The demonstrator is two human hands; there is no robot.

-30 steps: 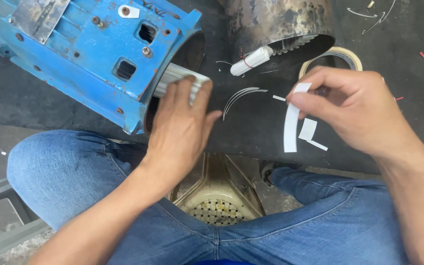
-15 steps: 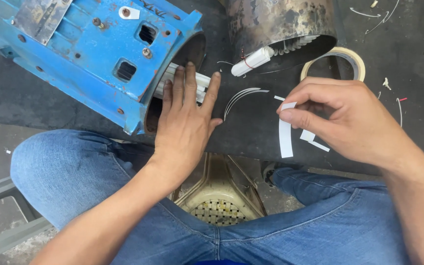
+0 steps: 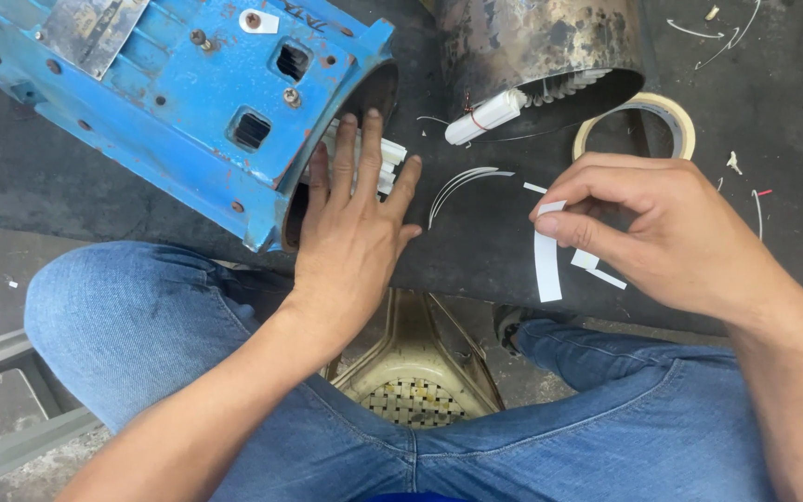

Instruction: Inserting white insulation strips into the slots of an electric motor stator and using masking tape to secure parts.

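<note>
Head view: left hand (image 3: 350,232) flat on blue housing (image 3: 188,102); right hand (image 3: 671,232) pinches white strip (image 3: 546,265).

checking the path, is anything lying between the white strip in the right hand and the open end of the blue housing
Yes. The left hand lies flat over the blue motor housing opening, covering the white slot papers. Thin curved white slivers lie on the dark mat between it and the white strip pinched by the right hand.
</note>
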